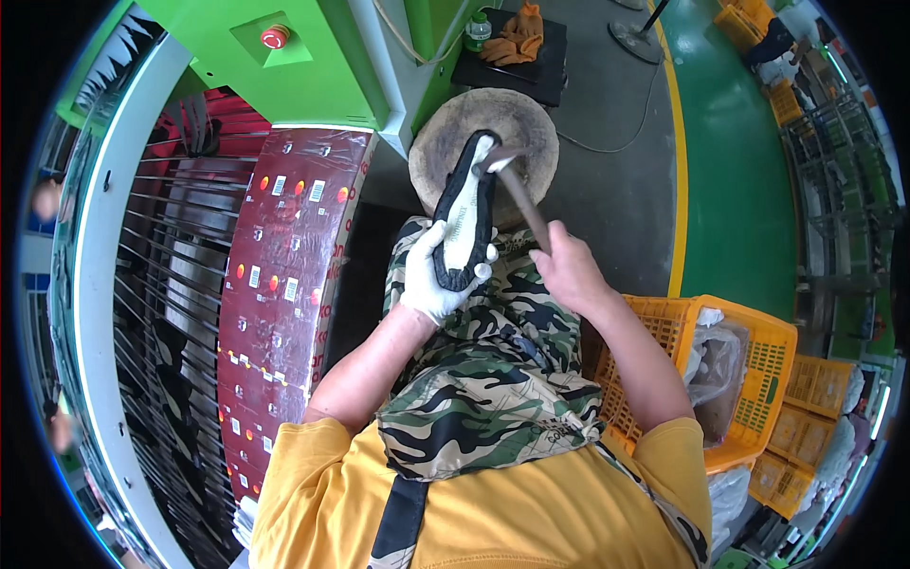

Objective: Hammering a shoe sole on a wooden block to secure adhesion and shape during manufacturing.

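Green-painted floor (730, 237) runs along the right side of the workshop, edged by a yellow line (677, 190). Well to the left of the hands stands a metal-barred rack (171, 251), with a dark red printed panel (284, 228) between it and the left forearm.

Coming up from the lower left, the left forearm slants inward to a white-gloved left hand (428, 283), which is curled around the near end of a black shoe upper (463, 213); its thumb lies along the left edge and its fingertips show at the right edge. White bottom face up, the shoe tilts slightly rightward, its far end over a round wooden block (431, 142) just beyond the hands.

Bare, the right hand (572, 270) is closed around the handle of a hammer (526, 204), knuckles outward, forearm angled in from the lower right. The hammer's head is at the shoe's far end; whether they touch cannot be told. An orange crate (773, 351) sits beside the right forearm. Past the block, orange gloves (517, 38) lie near a green bottle (478, 31).
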`<act>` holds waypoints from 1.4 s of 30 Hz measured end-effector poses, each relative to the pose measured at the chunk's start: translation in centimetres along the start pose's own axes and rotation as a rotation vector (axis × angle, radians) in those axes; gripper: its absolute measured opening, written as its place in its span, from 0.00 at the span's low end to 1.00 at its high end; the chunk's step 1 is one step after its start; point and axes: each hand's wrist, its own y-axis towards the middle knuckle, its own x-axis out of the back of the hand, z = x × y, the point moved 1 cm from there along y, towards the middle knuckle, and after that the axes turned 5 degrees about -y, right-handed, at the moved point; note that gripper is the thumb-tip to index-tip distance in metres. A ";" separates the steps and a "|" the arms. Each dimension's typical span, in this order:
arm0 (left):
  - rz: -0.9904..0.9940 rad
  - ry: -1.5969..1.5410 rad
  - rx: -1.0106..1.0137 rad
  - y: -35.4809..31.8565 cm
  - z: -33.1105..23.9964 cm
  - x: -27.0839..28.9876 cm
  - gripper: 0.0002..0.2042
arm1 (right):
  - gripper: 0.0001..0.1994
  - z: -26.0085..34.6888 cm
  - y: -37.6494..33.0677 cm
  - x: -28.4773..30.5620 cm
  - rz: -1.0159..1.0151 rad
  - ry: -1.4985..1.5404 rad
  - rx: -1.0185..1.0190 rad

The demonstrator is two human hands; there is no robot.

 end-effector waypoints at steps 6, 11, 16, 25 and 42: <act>-0.006 0.029 -0.004 0.6 -0.2 0.5 0.25 | 0.16 3.4 -0.7 2.2 -0.428 0.370 0.055; -0.006 0.070 -0.050 -0.1 -0.7 0.3 0.25 | 0.13 1.3 1.3 1.1 -0.131 0.189 -0.027; 0.008 0.022 -0.035 0.8 -0.6 1.7 0.18 | 0.14 -2.0 2.6 -1.6 -0.053 0.083 -0.097; -0.020 0.120 -0.112 -8.6 -0.7 3.3 0.21 | 0.11 -5.7 4.1 -7.3 0.051 0.261 -0.345; 0.113 -0.175 -1.051 -26.2 -20.4 0.0 0.26 | 0.13 -7.6 4.2 -8.8 -0.060 0.077 -0.286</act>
